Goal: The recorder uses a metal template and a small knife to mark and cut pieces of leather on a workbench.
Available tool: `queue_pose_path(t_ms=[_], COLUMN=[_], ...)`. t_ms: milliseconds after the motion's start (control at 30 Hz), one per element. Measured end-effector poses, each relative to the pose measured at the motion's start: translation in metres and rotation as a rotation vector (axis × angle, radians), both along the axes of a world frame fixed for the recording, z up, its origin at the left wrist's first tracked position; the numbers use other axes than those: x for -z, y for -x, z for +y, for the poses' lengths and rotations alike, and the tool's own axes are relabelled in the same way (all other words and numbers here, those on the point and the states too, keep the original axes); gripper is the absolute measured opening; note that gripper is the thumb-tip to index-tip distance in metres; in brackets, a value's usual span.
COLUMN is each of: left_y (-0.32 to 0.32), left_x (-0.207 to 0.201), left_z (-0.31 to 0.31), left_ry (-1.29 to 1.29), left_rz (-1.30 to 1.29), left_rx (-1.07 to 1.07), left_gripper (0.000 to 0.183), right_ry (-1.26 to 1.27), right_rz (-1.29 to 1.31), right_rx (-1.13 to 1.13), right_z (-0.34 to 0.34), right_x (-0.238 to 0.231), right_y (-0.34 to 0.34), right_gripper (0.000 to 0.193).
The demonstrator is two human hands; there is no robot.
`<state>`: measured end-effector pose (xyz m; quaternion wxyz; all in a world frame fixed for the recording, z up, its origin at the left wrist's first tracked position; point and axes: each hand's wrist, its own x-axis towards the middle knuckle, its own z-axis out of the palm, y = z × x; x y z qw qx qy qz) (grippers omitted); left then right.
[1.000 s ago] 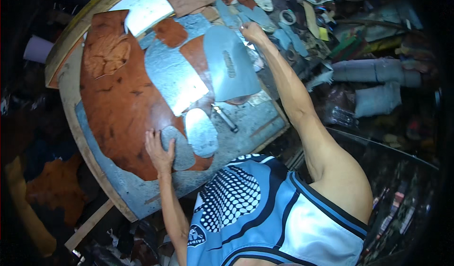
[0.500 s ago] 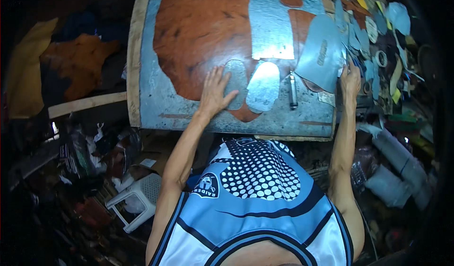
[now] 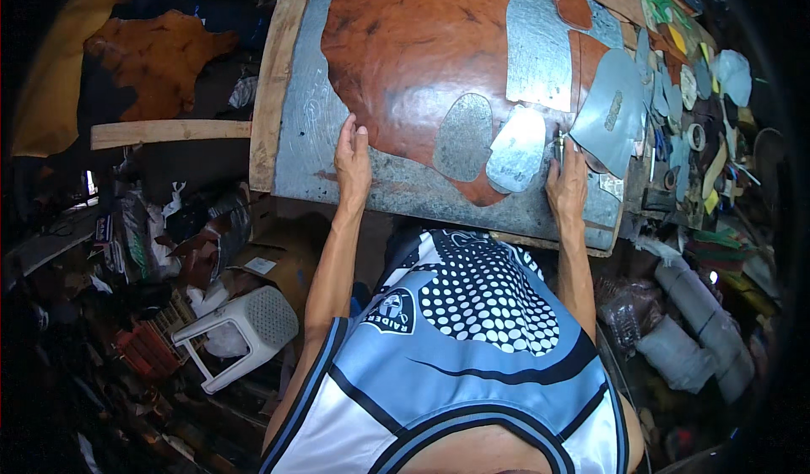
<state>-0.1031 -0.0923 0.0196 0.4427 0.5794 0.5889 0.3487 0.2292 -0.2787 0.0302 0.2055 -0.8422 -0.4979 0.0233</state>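
Observation:
A large brown leather hide (image 3: 405,61) lies on the metal-topped table. At its lower left edge is my left hand (image 3: 353,166), its fingers stretched out and holding nothing. My right hand (image 3: 568,189) has its fingers closed around a slim pen-like tool (image 3: 559,142), mostly hidden by the hand. Two flat sole-shaped templates, a dull grey one (image 3: 463,137) and a shiny one (image 3: 516,149), rest on the hide's lower part. A larger shiny metal template (image 3: 540,48) lies above them. Right of my right hand is a curved grey template (image 3: 606,113).
Scraps, templates and a tape roll (image 3: 696,137) crowd the table's right side. More leather (image 3: 160,61) lies at far left beyond a wooden board (image 3: 173,133). A white plastic stool (image 3: 245,335) stands lower left; wrapped rolls (image 3: 704,305) lie lower right.
My right hand has come left from the table's right edge to the pen-like tool, which lay on the table. My left hand has moved off the dull grey template to the hide's edge. The view has shifted.

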Motion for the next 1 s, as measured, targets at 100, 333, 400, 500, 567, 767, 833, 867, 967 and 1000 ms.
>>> queue_pose_path(t_ms=[100,333,400,500,567,767,833,867,967,1000], left_y=[0.002,0.028,0.022,0.022,0.025,0.041,0.039,0.038,0.040,0.040], left_x=[0.006,0.005,0.006,0.001,0.001,0.016,0.014,0.014,0.005,0.001], left_z=[0.009,0.048,0.053,0.063,0.063,0.065,0.062,0.060,0.061,0.061], left_ry=[0.130,0.545,0.635,0.648,0.644,0.714,0.731,0.715,0.721,0.747], left_rz=[-0.319,-0.621,-0.455,-0.413,-0.410,-0.285,-0.236,-0.223,-0.162,-0.122], left_rx=[-0.139,-0.051,0.173,0.274,0.299,0.461,0.504,0.532,0.605,0.665], left_gripper=[0.050,0.043,0.030,0.028,0.027,0.033,0.037,0.036,0.036,0.037], right_ry=[0.040,0.115,0.229,0.213,0.397,0.476,0.491,0.468,0.429,0.419], right_rz=[0.129,0.290,0.197,0.046,0.118,0.198,0.249,0.225,0.195,0.181], right_rx=[0.076,0.134,0.111,0.075,0.078,0.147,0.171,0.155,0.144,0.131], right_z=[0.003,0.035,0.056,0.075,0.084,0.091,0.092,0.089,0.087,0.082], right_x=[0.002,-0.011,-0.026,-0.024,-0.031,-0.033,-0.037,-0.028,-0.025,-0.022], right_y=[-0.006,0.019,0.037,0.042,0.045,0.047,0.044,0.039,0.039,0.037], right_gripper=[0.046,0.059,0.070,0.079,0.080,0.084,0.086,0.086,0.086,0.083])
